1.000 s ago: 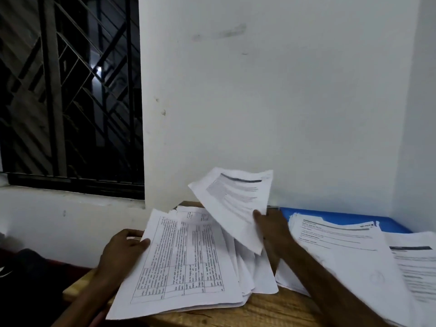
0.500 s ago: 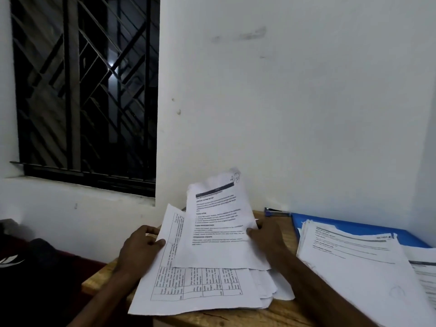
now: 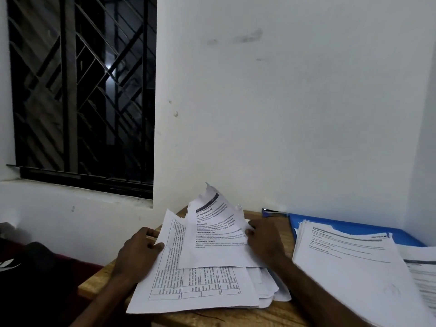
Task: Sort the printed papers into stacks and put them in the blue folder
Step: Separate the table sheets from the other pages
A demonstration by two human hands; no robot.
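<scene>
Head view: right hand (image 3: 264, 241) pinches one sheet (image 3: 217, 239) by its edge, now swung back over the loose pile (image 3: 200, 289) left of the blue folder (image 3: 354, 226). Left hand (image 3: 139, 251) grips that pile. I reckon it's being read, not yet stacked.

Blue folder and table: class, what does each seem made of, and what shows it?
Blue folder: probably plastic; smooth, evenly coloured, slight sheen. Table: looks like wood, matt light brown with visible grain lines.

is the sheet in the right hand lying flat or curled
Curled: the sheet bends up off the stack, top corner raised, the right hand pinching its edge.
</scene>
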